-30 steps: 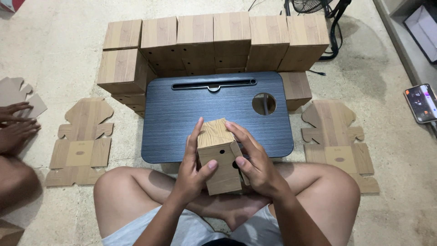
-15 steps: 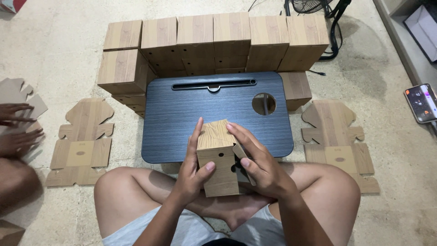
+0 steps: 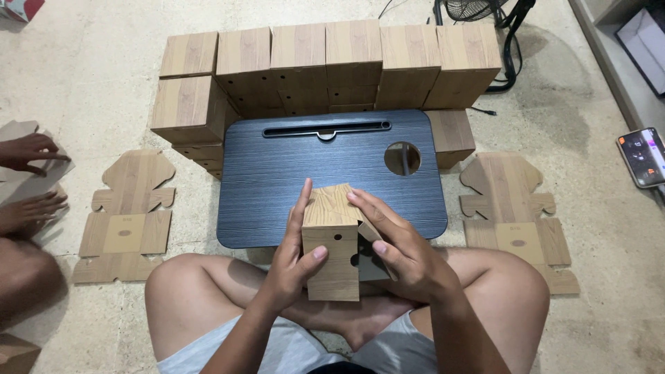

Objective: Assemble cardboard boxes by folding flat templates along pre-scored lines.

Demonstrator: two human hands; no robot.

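Note:
I sit cross-legged on the floor with a wood-grain cardboard box [image 3: 332, 242] held over my lap, at the near edge of a dark lap desk [image 3: 291, 180]. My left hand [image 3: 294, 260] grips the box's left side, thumb across its front face, fingers up the left edge. My right hand [image 3: 398, 249] covers the right side, fingers lying on the top and pressing a side flap. The box has a small round hole in its front.
Several finished wood-grain boxes [image 3: 325, 62] are stacked behind the desk. Flat unfolded box blanks lie at left [image 3: 128, 218] and right [image 3: 516, 215]. Another person's hands [image 3: 28, 176] work on cardboard at the far left. A phone [image 3: 643, 156] lies at right; a fan base [image 3: 485, 14] stands at top.
The box has tilted a little upright in my hands and my right fingers have shifted over its top and side flap. The other person's hands at left have moved apart.

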